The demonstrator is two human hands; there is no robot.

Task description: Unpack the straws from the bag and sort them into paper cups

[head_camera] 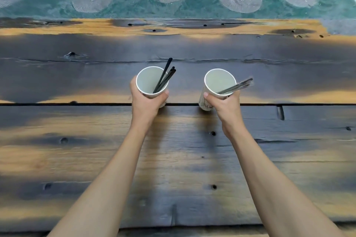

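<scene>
A dark, worn wooden table fills most of the view, and beyond it a green strip with pale round patches is seen. Two white paper cups are held above the table's middle, well apart. The left cup is wrapped by the left hand, fingers closed around its wall. The right cup, faintly printed on its side, is gripped likewise by the right hand. Bare black straws are leaned against the left cup's far rim. Straws in clear wrappers are tilted out over the right cup's rim.
</scene>
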